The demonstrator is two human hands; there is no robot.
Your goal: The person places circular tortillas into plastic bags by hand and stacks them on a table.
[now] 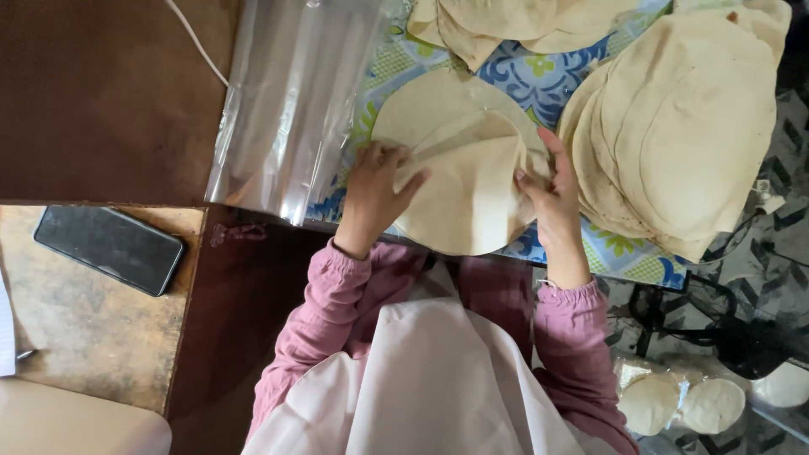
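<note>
Both hands, left hand [375, 190] and right hand [552, 190], pinch a half-folded round pale flatbread [468, 190] at frame centre. A tall unfolded flatbread stack [683, 126] waits upper right; clear plastic bag [291, 101] lies unfilled.

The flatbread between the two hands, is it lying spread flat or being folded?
Being folded. The flatbread shows raised creases fanning from its upper middle, and the left hand and right hand each pinch an edge.
</note>
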